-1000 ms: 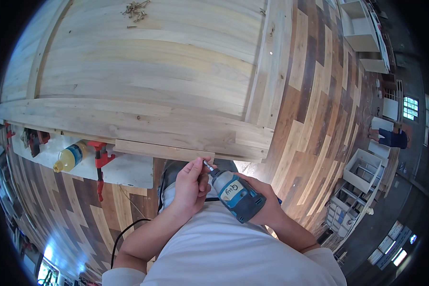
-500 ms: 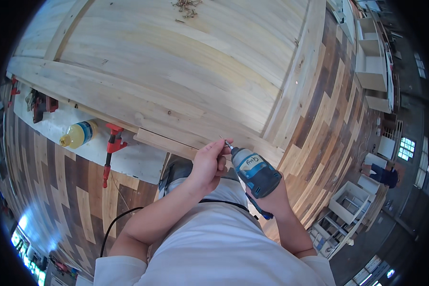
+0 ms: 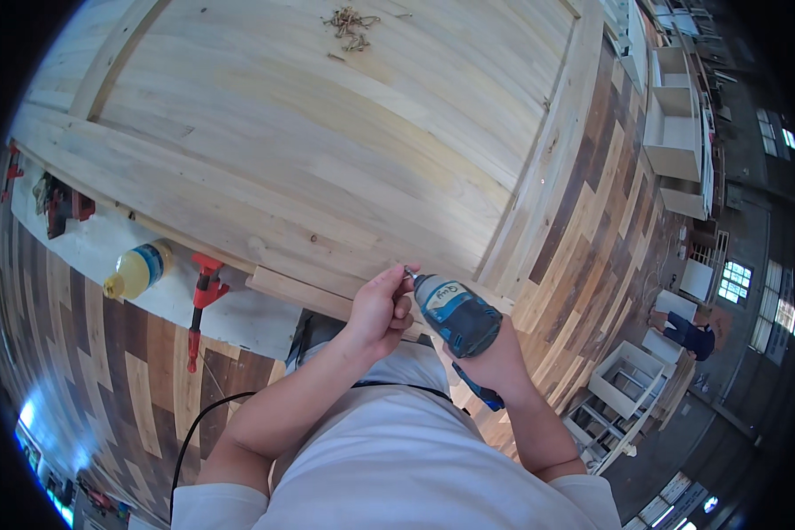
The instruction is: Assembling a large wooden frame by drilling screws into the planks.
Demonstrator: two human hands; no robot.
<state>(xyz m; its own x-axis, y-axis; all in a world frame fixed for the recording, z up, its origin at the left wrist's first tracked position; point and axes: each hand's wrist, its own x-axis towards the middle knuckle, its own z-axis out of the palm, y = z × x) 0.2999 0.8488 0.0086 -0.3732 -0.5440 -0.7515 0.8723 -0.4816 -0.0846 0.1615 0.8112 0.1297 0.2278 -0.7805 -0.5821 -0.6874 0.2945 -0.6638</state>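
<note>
In my right hand (image 3: pixel 501 355) I grip a blue and black cordless drill driver (image 3: pixel 459 320), its nose pointing up and to the left. My left hand (image 3: pixel 382 309) is closed, its thumb and fingertips pinched at the bit end of the drill. What they pinch there is small and mostly covered. Both hands are over the near edge of a large pale wooden panel (image 3: pixel 327 150) framed with boards. A small pile of screws (image 3: pixel 351 26) lies on the panel's far part, with a few loose ones beside it.
Left of me, a red and black clamp (image 3: pixel 204 305) sits at the panel's edge. Beside it on a white surface (image 3: pixel 238 318) lies a bottle of yellow liquid (image 3: pixel 139 269). White cabinet boxes (image 3: pixel 627 382) stand at right, near a person (image 3: pixel 685 334) in dark clothes.
My hands and the drill have shifted slightly left. The left fingertips now cover more of the bit end, where a thin tip stuck out before. The view has tilted a little.
</note>
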